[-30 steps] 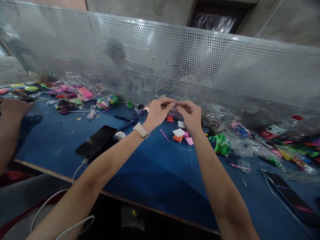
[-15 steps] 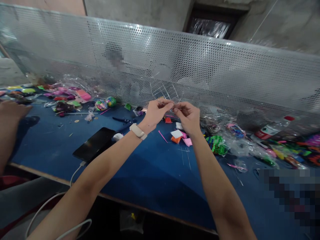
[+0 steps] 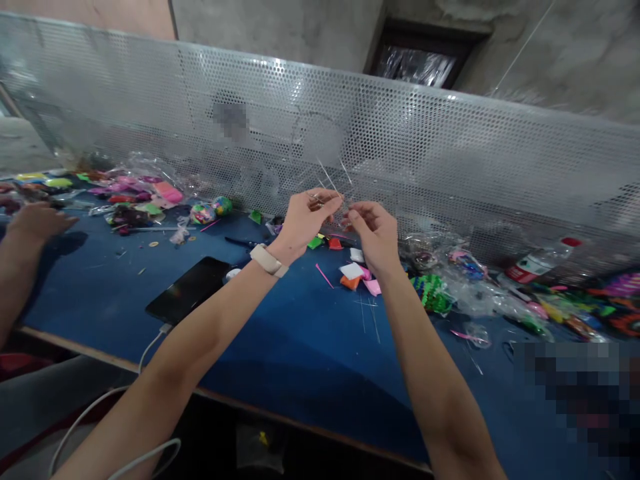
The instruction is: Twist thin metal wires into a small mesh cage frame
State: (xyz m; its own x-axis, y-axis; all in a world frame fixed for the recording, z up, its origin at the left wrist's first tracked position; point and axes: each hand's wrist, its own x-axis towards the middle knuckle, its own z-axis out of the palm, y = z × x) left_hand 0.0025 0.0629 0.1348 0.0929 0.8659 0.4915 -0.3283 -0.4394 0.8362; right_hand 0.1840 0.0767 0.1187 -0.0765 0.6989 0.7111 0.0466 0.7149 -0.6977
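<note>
Above the table, my left hand [image 3: 311, 217] is closed, thumb and fingers pinching a frame of thin metal wires [image 3: 327, 175]. The wires stick up past the fingers, and their lower part is hidden by my hands. Close by on the right, my right hand [image 3: 379, 233] has its fingers curled at the near side of the same wire frame, with a narrow gap between the two hands. Beneath them lie small packets, among them a white packet [image 3: 351, 271], an orange packet [image 3: 349, 283] and a red packet [image 3: 335, 244]. Loose straight wires [image 3: 375, 320] rest nearer to me.
A black phone [image 3: 190, 290] on a white cable lies left of my forearm. Behind runs a perforated metal panel [image 3: 280, 107]. Colourful craft bits in plastic bags [image 3: 150, 190] and a bottle [image 3: 543, 260] line it. Another person's hand [image 3: 37, 223] is at the far left.
My hands have drawn slightly apart, and the wire frame has turned, so fewer of its wires show. The other person's hand has moved a little to the right.
</note>
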